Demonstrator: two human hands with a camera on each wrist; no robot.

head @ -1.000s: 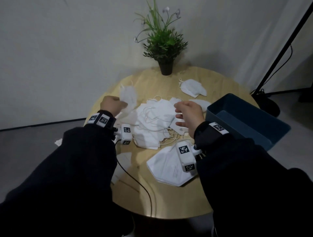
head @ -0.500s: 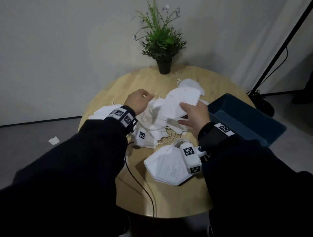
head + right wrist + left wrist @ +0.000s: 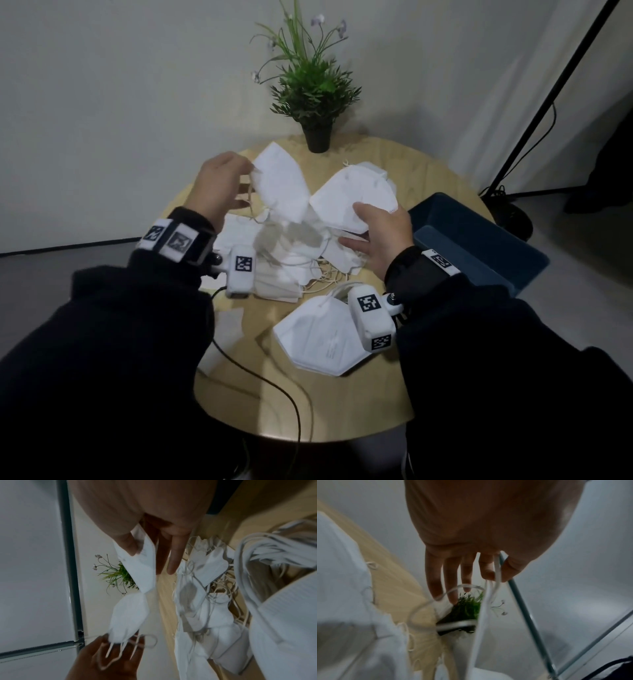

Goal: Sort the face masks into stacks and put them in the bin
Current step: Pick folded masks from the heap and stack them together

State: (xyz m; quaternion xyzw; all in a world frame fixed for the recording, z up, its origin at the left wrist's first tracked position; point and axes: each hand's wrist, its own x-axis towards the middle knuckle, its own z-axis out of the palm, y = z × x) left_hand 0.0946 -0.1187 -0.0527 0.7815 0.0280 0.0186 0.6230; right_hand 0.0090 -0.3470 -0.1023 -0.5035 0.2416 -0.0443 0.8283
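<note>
Both hands are up off the pile now, a mask each: left hand [image 3: 219,186] pinching one mask [image 3: 281,185], right hand [image 3: 380,233] gripping another [image 3: 356,198]. Looks like pairing for the stack [image 3: 318,339]. Bin [image 3: 479,240] sits right, nothing visible inside.

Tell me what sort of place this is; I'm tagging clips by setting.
Probably a staged recording corner indoors, not a home: a small round wooden table against a bare wall, a potted plant, and a black light stand with trailing cable.
</note>
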